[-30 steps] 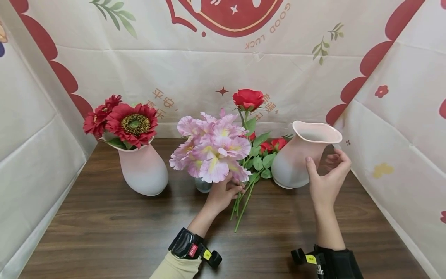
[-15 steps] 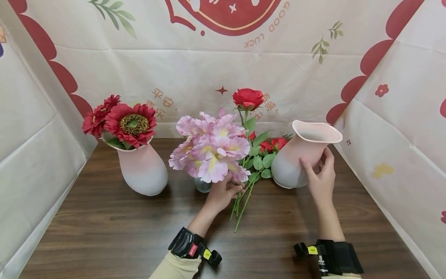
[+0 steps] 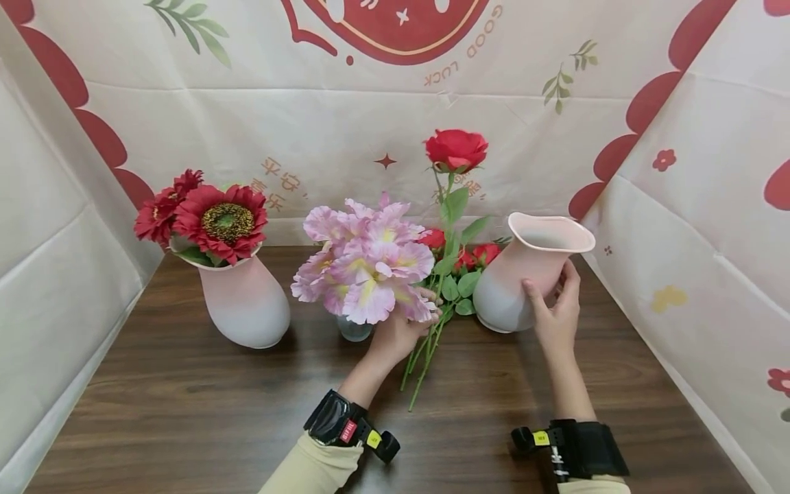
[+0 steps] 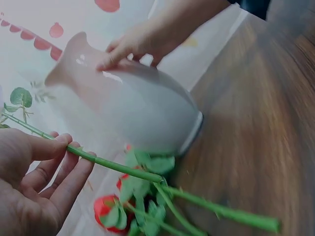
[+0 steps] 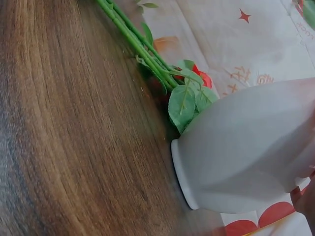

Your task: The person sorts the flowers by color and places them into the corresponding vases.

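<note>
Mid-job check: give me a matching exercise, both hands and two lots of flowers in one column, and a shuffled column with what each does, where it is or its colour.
Column one
1. left hand
2. right hand
3. large sunflower-like bloom
4. ruffled flowers

Column two
A. at the mouth of the left vase
B. pale pink-purple with yellow patches
C. grips the right vase by its side
D. pinches a green stem

Right pairs
1-D, 2-C, 3-A, 4-B
</note>
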The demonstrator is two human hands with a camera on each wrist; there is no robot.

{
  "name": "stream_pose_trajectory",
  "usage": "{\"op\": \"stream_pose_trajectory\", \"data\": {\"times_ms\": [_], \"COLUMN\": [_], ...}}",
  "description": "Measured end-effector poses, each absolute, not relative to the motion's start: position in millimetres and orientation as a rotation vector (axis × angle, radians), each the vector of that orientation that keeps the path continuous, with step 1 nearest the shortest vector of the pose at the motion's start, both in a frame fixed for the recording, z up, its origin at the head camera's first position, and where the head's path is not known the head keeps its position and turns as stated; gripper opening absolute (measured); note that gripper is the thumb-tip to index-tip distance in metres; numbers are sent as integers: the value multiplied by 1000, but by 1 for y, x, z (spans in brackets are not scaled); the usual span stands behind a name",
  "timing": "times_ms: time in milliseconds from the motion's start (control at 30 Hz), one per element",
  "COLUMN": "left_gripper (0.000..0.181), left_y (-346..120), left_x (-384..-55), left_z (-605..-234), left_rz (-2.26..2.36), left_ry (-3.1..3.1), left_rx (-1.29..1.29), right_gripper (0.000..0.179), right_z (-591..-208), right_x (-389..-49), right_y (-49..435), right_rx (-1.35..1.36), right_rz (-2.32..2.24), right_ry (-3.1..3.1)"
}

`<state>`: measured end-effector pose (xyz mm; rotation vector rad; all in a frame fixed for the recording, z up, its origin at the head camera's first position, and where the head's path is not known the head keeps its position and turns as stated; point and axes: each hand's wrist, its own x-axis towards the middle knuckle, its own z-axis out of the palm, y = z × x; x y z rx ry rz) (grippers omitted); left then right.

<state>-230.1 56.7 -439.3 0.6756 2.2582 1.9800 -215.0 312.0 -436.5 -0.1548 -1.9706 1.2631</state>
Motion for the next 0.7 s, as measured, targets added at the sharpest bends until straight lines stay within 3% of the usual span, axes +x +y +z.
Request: {"op": "stream_pose_trajectory", "data": {"times_ms": [267,700], "left_gripper": [18,17], "left_y": [82,121], "left_x": [-224,-205], "left_z": [-410,-348], "left_rz": [2047,2264], "left_ry": [2230,2119], "left_rx": [970,1062], "right_gripper": [67,68], "right_z": [-420,-419], "right_x": [-205,-203], "right_y": [296,299], "right_rx": [-143,-146], "right_rz": [1286,1296], "right_ry": [-1953,-1966]}}
